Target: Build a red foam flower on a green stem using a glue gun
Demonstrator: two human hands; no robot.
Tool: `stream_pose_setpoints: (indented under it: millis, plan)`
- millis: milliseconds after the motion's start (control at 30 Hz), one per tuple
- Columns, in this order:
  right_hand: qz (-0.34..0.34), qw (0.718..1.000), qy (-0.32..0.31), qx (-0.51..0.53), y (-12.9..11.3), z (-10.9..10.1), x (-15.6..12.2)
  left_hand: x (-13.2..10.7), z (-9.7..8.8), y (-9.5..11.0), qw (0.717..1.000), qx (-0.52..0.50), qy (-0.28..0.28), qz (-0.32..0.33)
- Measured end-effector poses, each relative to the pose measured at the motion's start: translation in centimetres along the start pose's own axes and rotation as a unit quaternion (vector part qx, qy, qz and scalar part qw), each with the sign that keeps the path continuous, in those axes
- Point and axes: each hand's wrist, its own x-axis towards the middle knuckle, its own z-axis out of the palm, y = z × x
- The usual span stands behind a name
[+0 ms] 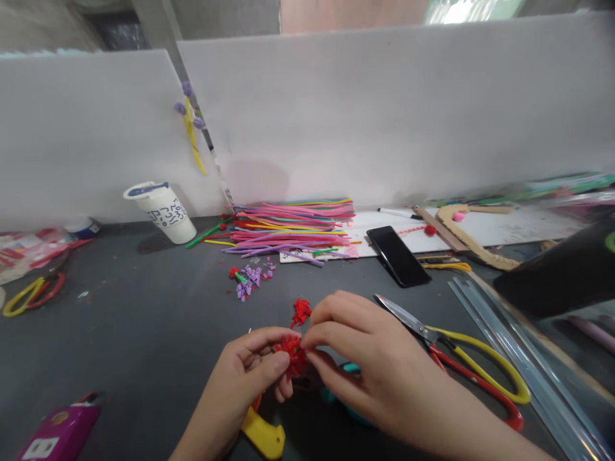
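Observation:
My left hand (254,368) pinches a red fuzzy cluster (292,356) made of short red bits, with a little green showing in it. Thumb and fingers of my right hand (358,352) close together at the cluster's right side; whatever is between those fingertips is hidden. Just beyond my hands, a small pile of red cut pieces (302,311) lies on the dark table. Farther off is a heap of purple cut pieces (250,282) with a green stem tipped in red. Beneath my hands, a yellow handle (265,435) and a teal object (350,368) are partly covered.
Large scissors (461,355) lie open beside my right forearm, near clear strips (533,365). A phone (398,256), a bundle of coloured pipe cleaners (293,227) and a white cup (166,214) stand or lie farther back. A purple box (62,429) is at front left; white panels (384,121) rise behind.

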Motion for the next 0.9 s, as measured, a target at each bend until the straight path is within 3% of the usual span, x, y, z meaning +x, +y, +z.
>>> stream_pose_setpoints:
  millis: [200,467,700,900]
  plan:
    - [-0.036,0.998,-0.017,-0.051,0.18,1.06,-0.08,0.0,0.37,0.18,1.0,-0.01,0.002,0.01]
    - [-0.03,0.997,0.0,-0.075,0.53,1.13,0.03,0.26,0.04,0.2,1.0,-0.013,-0.005,0.011]
    - [-0.02,0.997,0.01,-0.068,0.12,0.91,0.03,-0.33,0.0,0.2,0.995,0.063,0.053,0.047]
    - [-0.001,0.999,0.009,-0.04,0.04,1.24,0.15,-0.15,0.04,0.12,0.992,0.087,0.068,0.056]
